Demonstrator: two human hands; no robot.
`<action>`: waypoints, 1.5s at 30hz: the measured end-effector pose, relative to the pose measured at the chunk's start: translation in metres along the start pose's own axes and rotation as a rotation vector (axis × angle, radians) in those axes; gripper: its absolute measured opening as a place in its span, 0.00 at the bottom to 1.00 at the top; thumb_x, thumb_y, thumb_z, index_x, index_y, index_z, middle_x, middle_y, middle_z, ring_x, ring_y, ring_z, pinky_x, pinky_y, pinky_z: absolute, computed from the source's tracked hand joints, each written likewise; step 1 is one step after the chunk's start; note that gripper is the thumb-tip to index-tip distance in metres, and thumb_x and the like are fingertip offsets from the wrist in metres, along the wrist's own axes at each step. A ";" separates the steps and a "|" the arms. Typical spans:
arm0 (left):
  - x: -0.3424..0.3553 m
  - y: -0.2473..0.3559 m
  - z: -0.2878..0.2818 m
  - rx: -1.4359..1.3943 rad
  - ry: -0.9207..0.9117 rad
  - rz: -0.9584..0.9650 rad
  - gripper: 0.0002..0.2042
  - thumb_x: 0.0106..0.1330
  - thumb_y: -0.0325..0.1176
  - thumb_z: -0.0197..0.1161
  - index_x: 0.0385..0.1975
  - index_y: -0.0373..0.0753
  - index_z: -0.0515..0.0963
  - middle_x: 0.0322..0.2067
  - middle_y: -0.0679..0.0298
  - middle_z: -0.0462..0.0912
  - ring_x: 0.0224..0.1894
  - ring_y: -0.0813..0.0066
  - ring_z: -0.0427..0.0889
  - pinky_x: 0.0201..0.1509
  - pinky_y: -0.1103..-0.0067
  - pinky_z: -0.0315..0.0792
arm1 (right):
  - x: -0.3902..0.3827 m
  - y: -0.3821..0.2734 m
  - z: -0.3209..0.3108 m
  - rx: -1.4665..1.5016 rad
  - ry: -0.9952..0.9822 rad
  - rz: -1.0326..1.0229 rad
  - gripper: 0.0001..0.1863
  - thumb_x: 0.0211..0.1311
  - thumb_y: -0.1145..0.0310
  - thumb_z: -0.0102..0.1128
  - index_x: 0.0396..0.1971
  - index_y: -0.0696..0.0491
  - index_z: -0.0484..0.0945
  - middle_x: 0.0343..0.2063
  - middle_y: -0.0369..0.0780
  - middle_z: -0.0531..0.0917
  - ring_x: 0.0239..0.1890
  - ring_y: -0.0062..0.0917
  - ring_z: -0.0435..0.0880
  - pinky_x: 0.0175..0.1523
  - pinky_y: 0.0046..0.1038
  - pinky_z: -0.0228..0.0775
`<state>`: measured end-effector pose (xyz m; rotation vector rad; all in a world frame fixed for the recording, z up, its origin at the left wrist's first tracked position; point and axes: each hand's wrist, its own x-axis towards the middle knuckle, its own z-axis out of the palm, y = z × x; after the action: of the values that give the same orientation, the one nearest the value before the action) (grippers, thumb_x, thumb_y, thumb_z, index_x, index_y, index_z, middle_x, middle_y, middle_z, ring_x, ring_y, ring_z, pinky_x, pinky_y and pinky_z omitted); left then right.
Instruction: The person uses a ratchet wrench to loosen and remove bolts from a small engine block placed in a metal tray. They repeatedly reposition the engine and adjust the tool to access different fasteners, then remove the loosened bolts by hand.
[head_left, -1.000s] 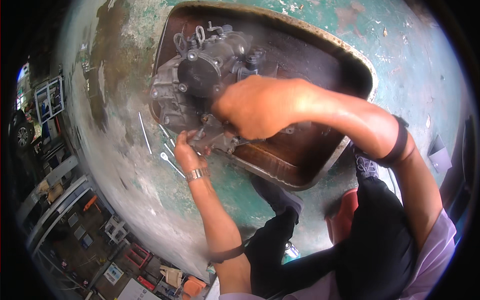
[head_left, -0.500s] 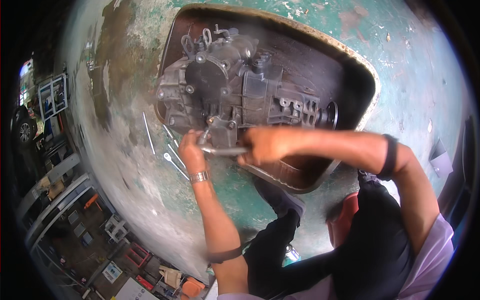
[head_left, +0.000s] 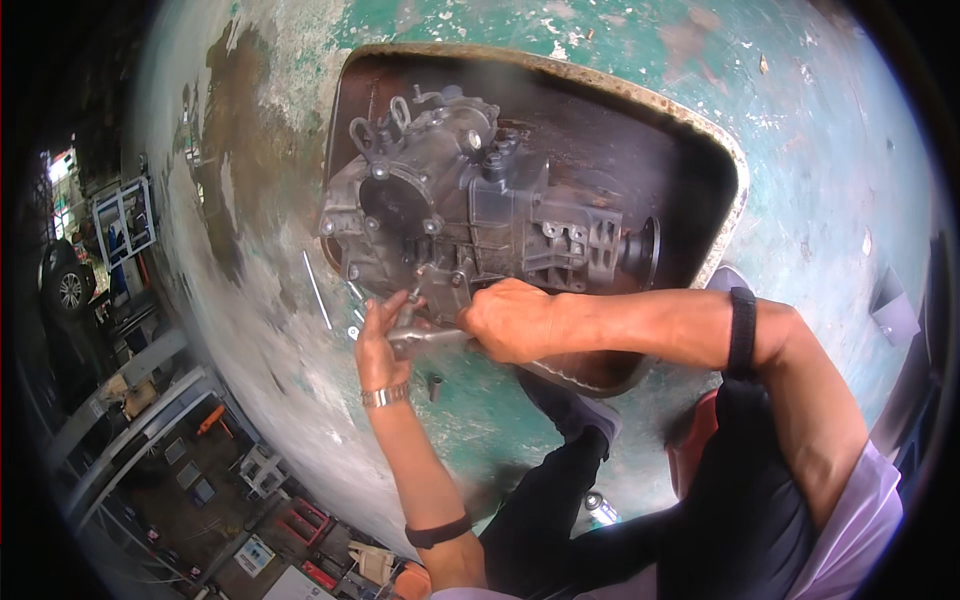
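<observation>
A grey metal gearbox (head_left: 490, 200) lies in a rusty-rimmed metal tray (head_left: 725, 235). At the gearbox's near side, a ratchet wrench (head_left: 435, 338) reaches a bolt on the casing through its upright extension. My right hand (head_left: 512, 320) is closed around the wrench handle. My left hand (head_left: 378, 345), with a metal watch on the wrist, steadies the head and extension of the same wrench, its fingers curled about them. The inside of each grip is partly hidden.
A thin metal rod (head_left: 316, 290) and other hand tools lie left of the tray, partly behind my left hand. A small dark socket (head_left: 435, 387) stands on the worn green floor (head_left: 800, 130). By my legs are a spray can (head_left: 601, 508) and a red stool (head_left: 692, 445).
The view has shifted, so the gearbox and tray sit lower in the picture. Both hands remain on the wrench. A socket on the floor, hidden before, now shows beside my left wrist.
</observation>
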<state>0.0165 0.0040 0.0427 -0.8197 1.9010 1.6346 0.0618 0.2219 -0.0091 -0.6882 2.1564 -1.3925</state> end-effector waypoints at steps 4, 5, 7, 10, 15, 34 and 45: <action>-0.012 0.006 -0.008 0.189 -0.054 0.069 0.25 0.69 0.41 0.59 0.56 0.26 0.69 0.46 0.52 0.81 0.36 0.65 0.83 0.42 0.73 0.79 | -0.027 0.004 -0.012 0.054 0.066 -0.130 0.11 0.55 0.65 0.63 0.31 0.59 0.80 0.20 0.51 0.81 0.26 0.49 0.82 0.33 0.45 0.73; -0.011 0.004 -0.007 0.321 -0.028 0.125 0.23 0.68 0.37 0.61 0.56 0.27 0.69 0.46 0.53 0.81 0.36 0.66 0.83 0.42 0.74 0.79 | -0.040 0.005 -0.018 0.088 0.130 -0.180 0.12 0.56 0.64 0.64 0.31 0.59 0.80 0.19 0.51 0.80 0.25 0.49 0.81 0.32 0.45 0.73; -0.003 -0.009 0.001 0.549 0.050 0.211 0.21 0.65 0.30 0.64 0.55 0.29 0.70 0.45 0.54 0.81 0.36 0.67 0.83 0.41 0.76 0.78 | -0.070 0.010 -0.031 0.188 0.118 -0.148 0.13 0.57 0.63 0.64 0.32 0.59 0.81 0.18 0.51 0.79 0.23 0.48 0.80 0.31 0.44 0.72; 0.010 -0.030 0.011 0.894 0.183 0.370 0.16 0.60 0.22 0.65 0.49 0.31 0.74 0.35 0.57 0.83 0.32 0.71 0.82 0.38 0.77 0.76 | -0.108 0.020 -0.047 0.245 0.011 0.084 0.14 0.56 0.62 0.66 0.35 0.57 0.80 0.23 0.52 0.81 0.30 0.50 0.80 0.36 0.46 0.71; 0.023 -0.044 0.012 1.051 0.307 0.540 0.12 0.59 0.22 0.65 0.42 0.29 0.76 0.31 0.50 0.83 0.31 0.55 0.83 0.36 0.68 0.76 | -0.137 0.038 -0.065 0.408 0.071 0.238 0.16 0.57 0.64 0.66 0.41 0.59 0.80 0.29 0.54 0.81 0.33 0.52 0.80 0.39 0.43 0.71; 0.037 -0.044 -0.013 1.053 0.118 0.565 0.09 0.70 0.33 0.59 0.33 0.33 0.76 0.15 0.66 0.74 0.13 0.80 0.73 0.15 0.79 0.64 | -0.140 0.045 -0.063 0.357 0.122 0.235 0.18 0.58 0.64 0.65 0.43 0.60 0.77 0.31 0.55 0.81 0.36 0.54 0.78 0.39 0.46 0.70; 0.023 -0.034 0.002 1.144 0.159 0.604 0.09 0.68 0.33 0.60 0.33 0.32 0.75 0.23 0.57 0.77 0.22 0.64 0.76 0.28 0.70 0.69 | -0.139 0.046 -0.062 0.321 0.118 0.245 0.17 0.59 0.60 0.65 0.33 0.61 0.76 0.28 0.55 0.80 0.34 0.55 0.78 0.39 0.48 0.68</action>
<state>0.0249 0.0002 0.0028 0.1315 2.8271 0.4431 0.1209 0.3690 -0.0124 -0.2199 1.9581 -1.6233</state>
